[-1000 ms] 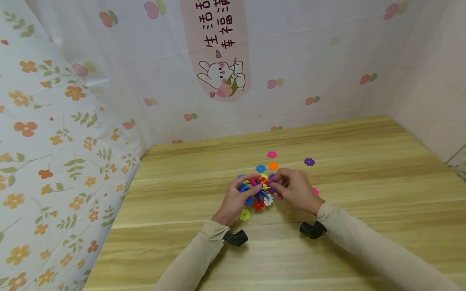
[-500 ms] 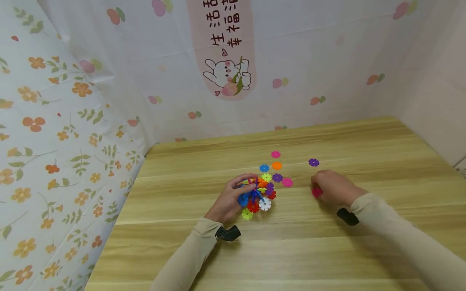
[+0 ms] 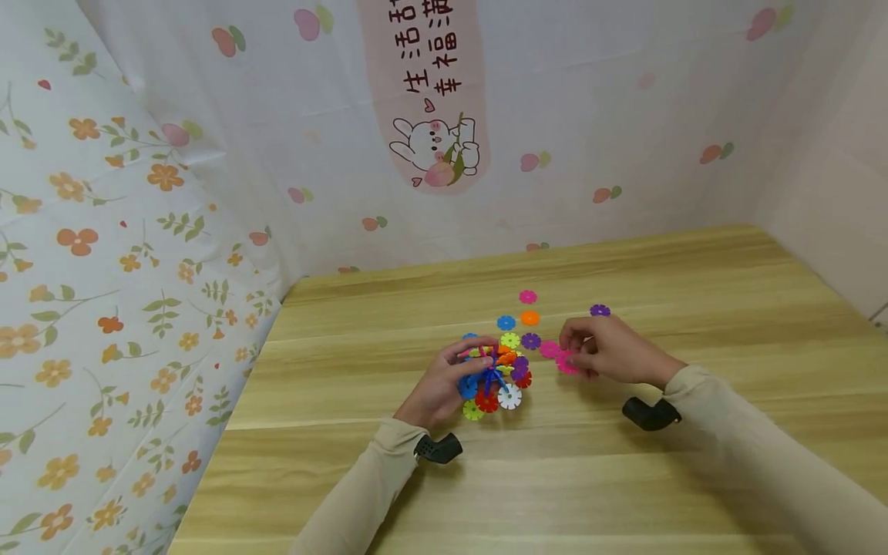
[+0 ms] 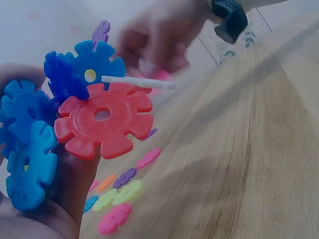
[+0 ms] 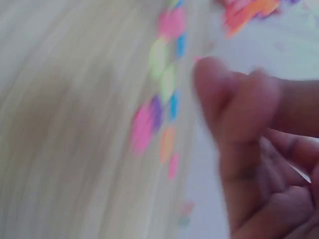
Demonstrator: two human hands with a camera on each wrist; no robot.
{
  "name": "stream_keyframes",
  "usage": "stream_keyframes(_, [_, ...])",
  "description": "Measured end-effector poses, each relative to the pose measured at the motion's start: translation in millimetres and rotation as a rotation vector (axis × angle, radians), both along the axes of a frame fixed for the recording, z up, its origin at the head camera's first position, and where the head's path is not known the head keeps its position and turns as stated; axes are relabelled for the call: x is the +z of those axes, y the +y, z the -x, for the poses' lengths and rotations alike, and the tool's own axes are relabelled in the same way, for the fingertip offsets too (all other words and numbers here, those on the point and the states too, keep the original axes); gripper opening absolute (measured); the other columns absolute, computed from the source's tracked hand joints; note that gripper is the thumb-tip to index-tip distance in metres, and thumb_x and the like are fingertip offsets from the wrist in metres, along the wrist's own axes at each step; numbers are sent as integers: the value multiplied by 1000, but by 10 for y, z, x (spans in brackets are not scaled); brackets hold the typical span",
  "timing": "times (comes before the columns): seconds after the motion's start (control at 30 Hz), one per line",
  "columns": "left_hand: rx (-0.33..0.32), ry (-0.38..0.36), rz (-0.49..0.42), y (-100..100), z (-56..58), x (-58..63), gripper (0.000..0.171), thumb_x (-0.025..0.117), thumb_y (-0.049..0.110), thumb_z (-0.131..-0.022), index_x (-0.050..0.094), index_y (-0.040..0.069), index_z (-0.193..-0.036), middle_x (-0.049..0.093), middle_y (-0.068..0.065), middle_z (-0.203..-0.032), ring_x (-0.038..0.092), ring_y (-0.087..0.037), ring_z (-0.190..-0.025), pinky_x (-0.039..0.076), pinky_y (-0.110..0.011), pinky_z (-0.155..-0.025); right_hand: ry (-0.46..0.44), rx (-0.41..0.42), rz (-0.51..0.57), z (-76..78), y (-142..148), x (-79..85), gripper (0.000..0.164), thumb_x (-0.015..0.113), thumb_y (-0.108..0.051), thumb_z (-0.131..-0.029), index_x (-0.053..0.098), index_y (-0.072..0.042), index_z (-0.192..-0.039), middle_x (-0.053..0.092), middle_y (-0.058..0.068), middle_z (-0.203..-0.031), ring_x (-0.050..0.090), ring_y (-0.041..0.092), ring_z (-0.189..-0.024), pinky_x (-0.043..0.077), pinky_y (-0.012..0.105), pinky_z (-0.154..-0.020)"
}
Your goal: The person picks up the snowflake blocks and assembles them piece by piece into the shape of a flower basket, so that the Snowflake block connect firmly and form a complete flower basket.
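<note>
In the head view my left hand (image 3: 435,389) grips a cluster of interlocked plastic snowflake discs, raised off the table. The cluster's red disc (image 3: 487,401) and white disc (image 3: 509,396) face the near side. Up close, the left wrist view has blue discs (image 4: 34,167) beside the thumb and the red disc in front. To the right, my right hand (image 3: 624,351) pinches a pink disc (image 3: 566,362) between thumb and fingertips, apart from the cluster. The right wrist view is blurred, and the pinched disc cannot be made out there.
Loose discs lie on the wooden table (image 3: 388,493) behind the cluster: a blue disc (image 3: 506,323), an orange disc (image 3: 530,317), a pink one (image 3: 528,296) and others. A purple disc (image 3: 600,310) sits behind my right hand. A printed cloth (image 3: 333,154) hangs along the back.
My right hand left the cluster, reached right to a pink disc on the table, and now comes back leftward with it raised. The left hand keeps hold of the cluster.
</note>
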State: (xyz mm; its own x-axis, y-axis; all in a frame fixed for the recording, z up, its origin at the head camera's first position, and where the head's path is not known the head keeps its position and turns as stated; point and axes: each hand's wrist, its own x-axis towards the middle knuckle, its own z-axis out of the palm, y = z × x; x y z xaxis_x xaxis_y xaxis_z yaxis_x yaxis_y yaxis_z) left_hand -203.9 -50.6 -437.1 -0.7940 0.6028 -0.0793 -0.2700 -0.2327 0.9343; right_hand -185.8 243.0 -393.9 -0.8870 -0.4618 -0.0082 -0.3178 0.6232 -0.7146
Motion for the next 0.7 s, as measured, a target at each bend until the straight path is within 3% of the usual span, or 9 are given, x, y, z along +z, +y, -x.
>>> stream_keyframes(0.1, [-3,11,10,11,0,7,24,58,13,-101,69,21,-121,54,-2,-131,63,-17,-109,58,-27,-91,-39,-19,143,-12,-143,85,6,63,-3,-96,62,-5,-101,66,12,-72,62,22,-51,55,36,-50])
stream_keyframes(0.23, [-10,9,27,28,-8,15,25,61,17,-100,67,20,-124,56,-3,-126,65,-17,-106,59,-28,-89,-15,-25,221,-31,-296,170,8,62,-6,-96,63,-4,-104,68,10,-70,64,23,-53,50,31,-49])
stream_keyframes(0.53, [-32,19,70,61,-32,59,31,60,17,-100,62,13,-131,55,-3,-126,65,-15,-101,59,-28,-85,41,-9,249,-54,-409,203,7,65,-6,-96,67,-4,-102,70,6,-73,63,14,-53,54,30,-56])
stream_keyframes(0.7, [-27,32,96,77,-30,77,27,60,15,-100,64,13,-126,52,-4,-129,63,-15,-100,58,-27,-83,56,5,227,-65,-416,200,7,65,-6,-96,69,-4,-101,69,1,-71,64,18,-54,56,32,-57])
